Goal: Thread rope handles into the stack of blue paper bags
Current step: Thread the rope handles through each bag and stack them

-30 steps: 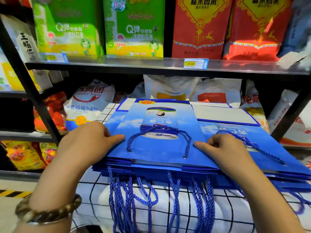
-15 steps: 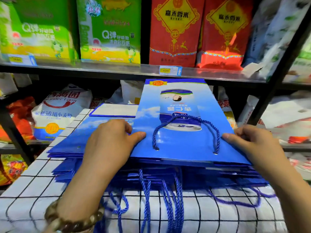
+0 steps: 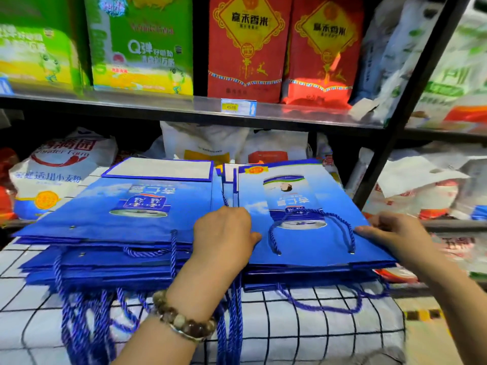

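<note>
Two stacks of flat blue paper bags lie on a table with a white checked cloth (image 3: 290,325). The left stack (image 3: 118,214) has a top bag with bare handle holes. The top bag of the right stack (image 3: 303,246) has a blue rope handle (image 3: 311,219) threaded through it. My left hand (image 3: 224,233) pinches this bag's left edge, thumb on top. My right hand (image 3: 395,233) pinches its right edge. Several blue rope handles (image 3: 79,325) from lower bags hang over the table's front.
A shelf (image 3: 184,106) with green and red rice packs runs across just behind the table. A black shelf post (image 3: 395,127) slants down at the right. A flour sack (image 3: 58,167) sits at the back left, and white sacks lie behind the stacks.
Both hands lifted the threaded top bag off the left stack and carried it right, onto the right stack. The view shifted with it.
</note>
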`<action>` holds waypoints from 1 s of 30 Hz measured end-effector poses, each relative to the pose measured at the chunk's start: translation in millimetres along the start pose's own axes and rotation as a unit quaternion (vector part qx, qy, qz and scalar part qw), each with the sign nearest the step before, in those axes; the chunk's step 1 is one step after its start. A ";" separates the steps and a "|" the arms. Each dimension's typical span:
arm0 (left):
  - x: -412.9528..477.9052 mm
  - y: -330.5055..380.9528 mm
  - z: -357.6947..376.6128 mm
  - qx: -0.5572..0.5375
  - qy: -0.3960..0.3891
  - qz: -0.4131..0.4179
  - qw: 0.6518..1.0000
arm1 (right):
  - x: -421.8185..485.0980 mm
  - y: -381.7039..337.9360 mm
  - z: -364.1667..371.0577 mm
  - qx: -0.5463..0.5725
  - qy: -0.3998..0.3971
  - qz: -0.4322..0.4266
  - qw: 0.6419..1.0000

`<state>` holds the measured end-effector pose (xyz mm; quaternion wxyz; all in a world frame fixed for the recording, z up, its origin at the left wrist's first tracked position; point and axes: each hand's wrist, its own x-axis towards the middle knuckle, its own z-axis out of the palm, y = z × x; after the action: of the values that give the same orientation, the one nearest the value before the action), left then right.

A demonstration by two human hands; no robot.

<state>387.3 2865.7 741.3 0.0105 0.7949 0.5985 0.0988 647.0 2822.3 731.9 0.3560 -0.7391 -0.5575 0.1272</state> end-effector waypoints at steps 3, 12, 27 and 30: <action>-3.3 9.2 -4.0 0.047 0.054 0.047 0.996 | 8.9 8.1 12.7 -0.006 -0.039 0.017 0.999; -17.0 65.1 53.5 0.048 -0.094 0.164 0.981 | 26.2 4.5 19.5 -0.162 -0.073 0.029 0.984; -8.3 61.7 61.6 0.061 -0.114 0.132 0.983 | 60.5 -20.1 106.9 -0.292 -0.289 -0.071 0.909; -3.5 60.4 54.7 0.040 -0.115 0.117 0.986 | 68.7 -30.6 99.4 -0.314 -0.314 -0.063 0.894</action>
<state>453.1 2850.7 695.3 0.0354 0.8656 0.4993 -0.0169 590.2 2927.2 695.7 -0.0810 -0.6976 -0.6963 0.1482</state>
